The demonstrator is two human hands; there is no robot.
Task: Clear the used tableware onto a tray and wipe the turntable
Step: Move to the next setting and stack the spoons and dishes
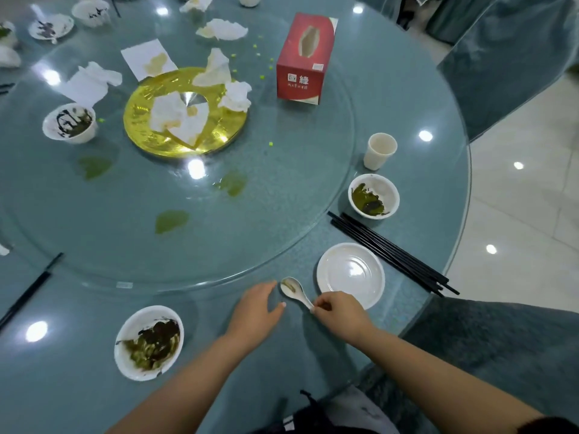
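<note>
Big glass turntable (175, 170) fills the centre, smeared green, with a gold plate (138, 120) and crumpled tissues (236, 95) around 11 o'clock and a red tissue box (302, 62) at 1 o'clock. On the outer table rim (78, 355): dirty bowl (148, 341) at 7 o'clock, white saucer (351, 274) at 4 o'clock, black chopsticks (391, 250) and second dirty bowl (373, 195) at 3 o'clock, paper cup (379, 151) above it. No tray in view. Spoon (294, 291) lies at 5 o'clock, just left of the saucer; long axis runs 10-to-4, bowl end toward the turntable, handle toward the person. Right hand (340, 314) pinches the handle tip. Left hand (258, 305) is spread loose, flat on the table just beside the spoon, holding nothing. Spoon looks ceramic: light, stiff, glazed so likely slippery, chippable, residue in the bowl. Best held mid-handle, kept level.
</note>
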